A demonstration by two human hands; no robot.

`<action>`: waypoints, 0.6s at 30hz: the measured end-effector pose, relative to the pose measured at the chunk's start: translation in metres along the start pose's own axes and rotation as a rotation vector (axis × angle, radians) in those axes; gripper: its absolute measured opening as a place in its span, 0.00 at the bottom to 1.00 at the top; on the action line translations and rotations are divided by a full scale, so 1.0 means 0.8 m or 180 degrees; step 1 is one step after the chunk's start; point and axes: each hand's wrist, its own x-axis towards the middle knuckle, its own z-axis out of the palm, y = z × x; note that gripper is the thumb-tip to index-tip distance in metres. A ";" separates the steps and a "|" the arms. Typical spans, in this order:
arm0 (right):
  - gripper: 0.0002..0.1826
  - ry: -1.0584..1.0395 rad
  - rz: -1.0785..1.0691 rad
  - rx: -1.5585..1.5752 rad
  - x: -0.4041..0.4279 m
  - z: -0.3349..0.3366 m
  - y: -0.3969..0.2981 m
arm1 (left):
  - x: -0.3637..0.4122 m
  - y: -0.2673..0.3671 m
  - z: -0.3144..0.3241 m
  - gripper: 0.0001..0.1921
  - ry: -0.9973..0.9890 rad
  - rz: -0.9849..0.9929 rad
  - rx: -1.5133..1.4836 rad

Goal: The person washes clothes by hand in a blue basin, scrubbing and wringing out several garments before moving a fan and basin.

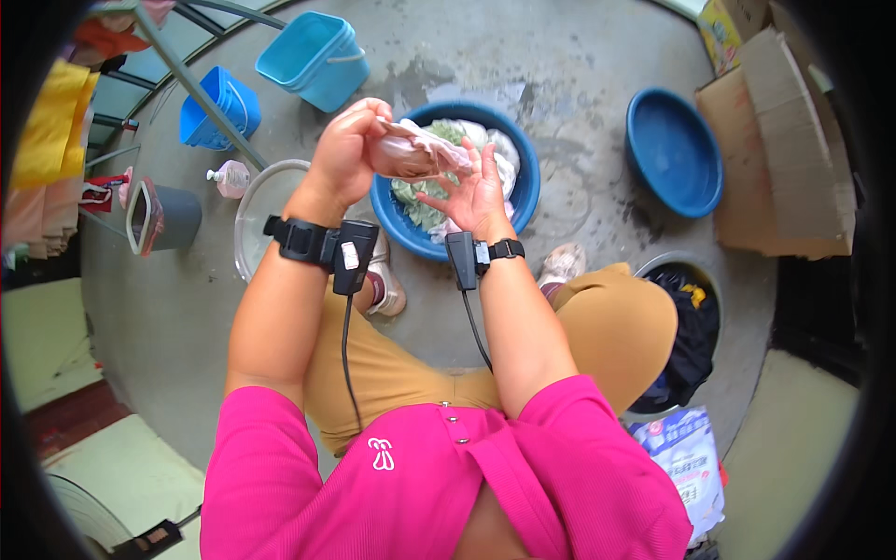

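My left hand (350, 150) grips one end of a small, wet-looking pale pink cloth (413, 150) with brownish patches, held above a round blue plastic basin (526, 147). The cloth's other end lies against the fingers of my right hand (476, 185), whose palm faces up with the fingers spread. Below, inside the basin, are bunched light green fabric (414, 203) and white fabric (505, 171). Whether the basin holds water under the cloths cannot be told. A black strapped device sits on each of my wrists, with a cable running back from it.
Two blue buckets (308, 59), a clear round tub (245, 231), a pink-tinted pump bottle (229, 179) and a grey bin (175, 217) stand left. At right are another blue basin (675, 154), a cardboard box (742, 168), a metal basin of dark clothes (679, 336) and a printed plastic bag (689, 469).
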 end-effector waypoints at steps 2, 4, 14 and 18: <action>0.34 -0.0383 -0.0038 0.0209 -0.013 0.045 -0.005 | -0.006 0.007 0.000 0.04 0.0174 -0.0014 -0.0382; 0.28 -0.0485 -0.0100 0.0253 -0.015 0.075 -0.007 | -0.007 -0.001 0.002 0.04 0.0223 -0.0080 -0.0757; 0.20 -0.0395 -0.0100 -0.0905 0.018 0.118 -0.048 | 0.019 -0.082 0.041 0.18 0.1392 0.2345 0.2763; 0.24 -0.0397 0.0196 -0.1184 0.010 0.122 -0.068 | 0.013 -0.068 0.053 0.22 0.1139 0.2461 0.3128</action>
